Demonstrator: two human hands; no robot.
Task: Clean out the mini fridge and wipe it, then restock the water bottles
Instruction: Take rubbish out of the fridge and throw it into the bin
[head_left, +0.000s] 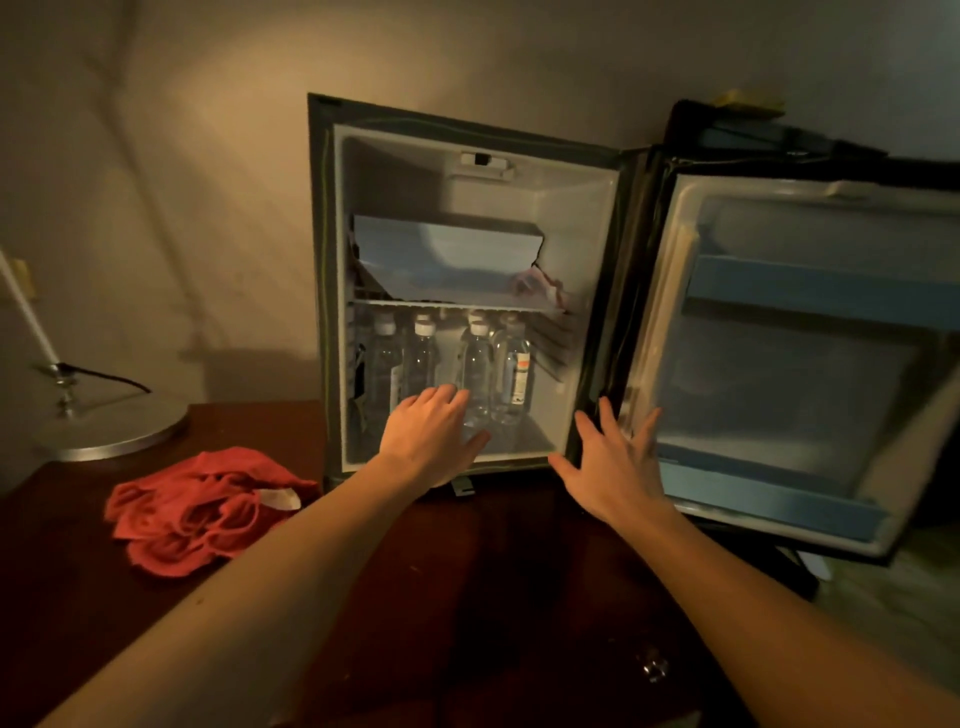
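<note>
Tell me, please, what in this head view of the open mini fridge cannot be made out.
- Water bottles: rear ones overlap, so the count is unclear; label print too small.
- Left hand: its fingertips hide the bottle bases; touch unclear.
- Pink-and-white item on the shelf: blurred, half behind the white tray.
- Fridge door: its right side is cut off by the frame edge.
- Right hand: contact with the door unclear.

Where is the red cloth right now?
The red cloth lies bunched on the dark wooden table, left of the open mini fridge, near the lamp base.
</note>
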